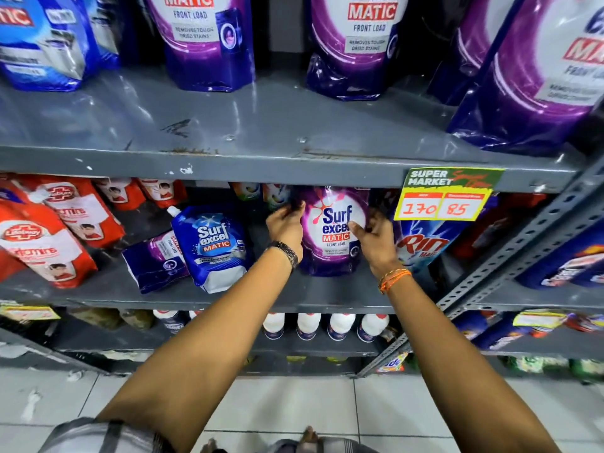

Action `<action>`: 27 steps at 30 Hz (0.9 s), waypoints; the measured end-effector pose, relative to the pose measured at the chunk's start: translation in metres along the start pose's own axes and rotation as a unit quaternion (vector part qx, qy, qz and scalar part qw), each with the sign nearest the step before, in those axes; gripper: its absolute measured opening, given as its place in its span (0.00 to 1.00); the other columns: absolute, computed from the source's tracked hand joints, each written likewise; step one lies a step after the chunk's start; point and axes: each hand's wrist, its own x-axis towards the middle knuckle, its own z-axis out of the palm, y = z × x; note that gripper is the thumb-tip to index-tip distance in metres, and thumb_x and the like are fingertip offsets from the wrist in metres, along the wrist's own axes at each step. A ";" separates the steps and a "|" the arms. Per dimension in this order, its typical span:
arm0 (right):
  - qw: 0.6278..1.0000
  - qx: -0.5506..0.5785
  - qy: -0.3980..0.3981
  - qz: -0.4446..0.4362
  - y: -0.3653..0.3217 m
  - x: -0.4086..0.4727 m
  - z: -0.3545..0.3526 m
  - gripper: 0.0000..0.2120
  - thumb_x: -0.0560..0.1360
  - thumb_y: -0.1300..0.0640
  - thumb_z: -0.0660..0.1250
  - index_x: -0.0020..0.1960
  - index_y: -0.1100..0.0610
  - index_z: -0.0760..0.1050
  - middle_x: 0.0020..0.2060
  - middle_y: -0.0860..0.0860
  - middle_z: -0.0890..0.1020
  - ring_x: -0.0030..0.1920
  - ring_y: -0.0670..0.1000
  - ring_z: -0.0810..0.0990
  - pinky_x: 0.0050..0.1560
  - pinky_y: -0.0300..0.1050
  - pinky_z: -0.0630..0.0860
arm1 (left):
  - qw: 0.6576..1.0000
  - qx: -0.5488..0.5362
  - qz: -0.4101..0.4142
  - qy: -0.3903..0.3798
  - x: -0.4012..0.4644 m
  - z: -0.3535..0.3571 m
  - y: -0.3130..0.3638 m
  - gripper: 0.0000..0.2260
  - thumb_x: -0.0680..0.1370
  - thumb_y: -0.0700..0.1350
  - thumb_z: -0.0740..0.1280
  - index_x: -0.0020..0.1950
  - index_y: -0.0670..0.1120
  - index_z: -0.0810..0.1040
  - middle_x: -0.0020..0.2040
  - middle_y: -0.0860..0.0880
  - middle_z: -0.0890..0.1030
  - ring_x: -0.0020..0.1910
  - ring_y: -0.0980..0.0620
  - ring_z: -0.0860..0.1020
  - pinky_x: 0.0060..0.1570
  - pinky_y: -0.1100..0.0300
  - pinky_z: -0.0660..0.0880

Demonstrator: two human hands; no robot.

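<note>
Purple Surf Excel Matic front-load pouch [333, 230] stands upright on the middle shelf [294, 297], towards its front, and we have both hands on it. Our left hand [286, 225] grips its upper left edge, the fingers curled round the top corner and the palm against its side. Our right hand [376, 243] holds the right edge, with the thumb laid across the front beside the label and the fingers wrapped behind, out of our sight. The pouch's base touches the shelf, as far as we can tell.

A dark beaded bracelet [284, 251] sits on our left wrist, and orange threads [394, 277] on the right.

Just left of the pouch leans a blue Surf Excel Matic pouch [214, 246], tilted with its white cap up, and beside that a smaller purple pack [157, 259] lies flat. Red Lifebuoy pouches [49, 246] fill the far left of the shelf. To the right, a blue Rin pouch [421, 246] stands partly behind our right hand. A yellow supermarket price tag [447, 194], reading 170 and 85, hangs from the edge of the upper shelf [261, 125], just above and to the right of the pouch. Larger purple Matic pouches [353, 44] stand up there. On the shelf below we see a row of white bottles [340, 325].
</note>
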 end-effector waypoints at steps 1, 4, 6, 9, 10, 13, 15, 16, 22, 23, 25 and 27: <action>0.999 0.001 0.031 -0.009 0.000 -0.003 0.000 0.06 0.76 0.69 0.69 0.51 0.71 0.74 0.45 0.58 0.83 0.37 0.40 0.85 0.36 0.31 0.80 | 1.000 -0.005 0.001 -0.013 0.001 0.002 0.002 0.12 0.76 0.32 0.70 0.59 0.29 0.79 0.49 0.43 0.80 0.44 0.52 0.77 0.35 0.76 0.76; 0.996 0.010 0.083 -0.016 0.003 -0.008 0.000 0.12 0.73 0.69 0.73 0.53 0.71 0.74 0.47 0.61 0.84 0.45 0.52 0.84 0.40 0.35 0.82 | 0.999 -0.015 -0.003 -0.045 0.009 0.008 -0.002 0.03 0.76 0.31 0.69 0.49 0.37 0.79 0.45 0.46 0.79 0.43 0.54 0.76 0.43 0.69 0.76; 0.996 0.011 0.092 -0.015 0.006 -0.013 0.001 0.13 0.72 0.71 0.73 0.53 0.63 0.73 0.43 0.52 0.82 0.44 0.45 0.83 0.39 0.31 0.80 | 0.998 -0.003 -0.007 -0.060 0.013 0.009 -0.009 0.06 0.76 0.32 0.69 0.52 0.38 0.78 0.49 0.45 0.79 0.50 0.51 0.75 0.51 0.65 0.76; 0.994 0.011 0.104 -0.037 0.017 -0.016 -0.001 0.15 0.71 0.72 0.73 0.52 0.63 0.73 0.42 0.52 0.81 0.39 0.35 0.81 0.42 0.31 0.80 | 0.997 0.022 0.002 -0.075 0.017 0.008 -0.015 0.13 0.76 0.33 0.70 0.60 0.31 0.77 0.53 0.43 0.78 0.52 0.50 0.75 0.63 0.56 0.74; 0.993 0.010 0.107 -0.041 0.019 -0.016 -0.002 0.14 0.70 0.73 0.74 0.51 0.64 0.73 0.42 0.52 0.80 0.38 0.34 0.81 0.42 0.31 0.80 | 0.996 0.029 0.002 -0.080 0.018 0.007 -0.015 0.10 0.76 0.33 0.70 0.57 0.33 0.78 0.52 0.43 0.79 0.51 0.50 0.76 0.63 0.56 0.74; 0.992 0.019 0.117 -0.043 0.020 -0.016 -0.001 0.14 0.71 0.73 0.73 0.50 0.62 0.72 0.41 0.49 0.80 0.38 0.34 0.81 0.41 0.30 0.79 | 0.993 0.055 0.011 -0.105 0.021 0.003 -0.011 0.07 0.76 0.33 0.70 0.54 0.35 0.78 0.48 0.44 0.79 0.48 0.50 0.76 0.54 0.59 0.75; 0.991 0.029 0.129 -0.036 0.021 -0.017 0.002 0.15 0.71 0.72 0.74 0.52 0.60 0.72 0.43 0.48 0.80 0.42 0.38 0.81 0.43 0.30 0.80 | 0.988 0.083 0.032 -0.123 0.024 -0.003 -0.010 0.10 0.76 0.32 0.70 0.57 0.36 0.77 0.48 0.45 0.79 0.46 0.52 0.77 0.49 0.64 0.76; 0.989 0.040 0.138 -0.034 0.022 -0.020 0.004 0.17 0.71 0.71 0.74 0.54 0.60 0.72 0.44 0.47 0.81 0.44 0.39 0.81 0.44 0.30 0.80 | 0.984 0.105 0.047 -0.132 0.023 -0.009 -0.008 0.11 0.75 0.32 0.70 0.57 0.37 0.77 0.47 0.46 0.79 0.45 0.54 0.77 0.48 0.66 0.76; 0.951 0.199 0.233 0.051 0.050 -0.042 0.023 0.23 0.69 0.78 0.71 0.48 0.52 0.69 0.37 0.50 0.72 0.37 0.41 0.74 0.50 0.42 0.77 | 0.958 0.222 0.134 -0.120 0.038 -0.095 0.012 0.15 0.73 0.31 0.72 0.59 0.40 0.82 0.55 0.48 0.83 0.51 0.55 0.79 0.54 0.69 0.76; 0.947 0.214 0.230 0.072 0.055 -0.047 0.032 0.24 0.70 0.80 0.69 0.46 0.52 0.68 0.34 0.49 0.72 0.34 0.39 0.74 0.50 0.45 0.77 | 0.959 0.233 0.140 -0.085 0.045 -0.115 0.017 0.15 0.73 0.31 0.72 0.58 0.41 0.83 0.54 0.48 0.83 0.50 0.55 0.79 0.55 0.67 0.77; 0.949 0.213 0.198 0.120 0.059 -0.059 0.057 0.22 0.71 0.81 0.66 0.44 0.53 0.68 0.28 0.47 0.74 0.28 0.37 0.73 0.45 0.43 0.79 | 0.961 0.234 0.148 -0.003 0.063 -0.151 0.028 0.15 0.73 0.29 0.71 0.58 0.40 0.83 0.54 0.44 0.84 0.49 0.51 0.79 0.51 0.67 0.79; 0.966 0.177 0.109 0.151 0.056 -0.068 0.087 0.17 0.73 0.77 0.67 0.48 0.55 0.71 0.31 0.51 0.75 0.31 0.42 0.75 0.37 0.37 0.78 | 0.963 0.224 0.128 0.079 0.082 -0.181 0.039 0.15 0.73 0.30 0.71 0.58 0.38 0.82 0.55 0.41 0.84 0.49 0.50 0.79 0.43 0.74 0.77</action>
